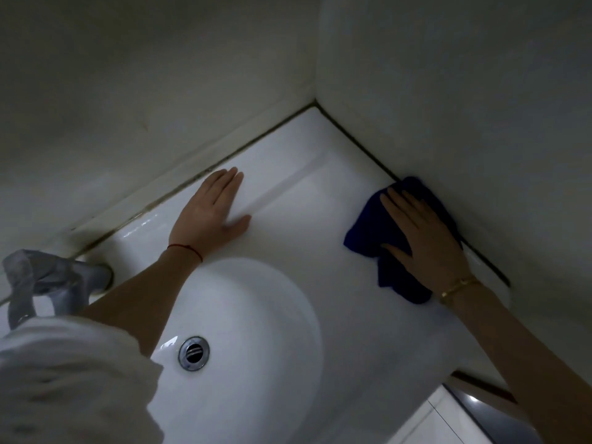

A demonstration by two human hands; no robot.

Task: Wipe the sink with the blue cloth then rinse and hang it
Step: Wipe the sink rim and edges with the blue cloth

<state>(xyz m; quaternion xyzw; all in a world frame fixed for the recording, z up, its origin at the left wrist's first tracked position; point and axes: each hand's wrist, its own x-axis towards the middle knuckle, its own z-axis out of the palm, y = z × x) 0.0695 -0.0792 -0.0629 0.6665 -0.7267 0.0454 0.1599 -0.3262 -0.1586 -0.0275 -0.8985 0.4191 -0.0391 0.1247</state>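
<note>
I see the sink [256, 315] basin holding only its metal drain [193, 353]. Right hand [423, 238] pressed flat, fingers spread, on the blue cloth [368, 232] by the right wall; left hand [211, 213] flat on the far ledge. Grey tap [48, 277] at left blurred, partly cut off.

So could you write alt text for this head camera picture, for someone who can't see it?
A person's right hand presses a dark blue cloth flat on the white ceramic sink ledge beside the wall, while the left hand rests open on the ledge behind the round basin with its chrome drain. A grey tap shows at far left.
</note>
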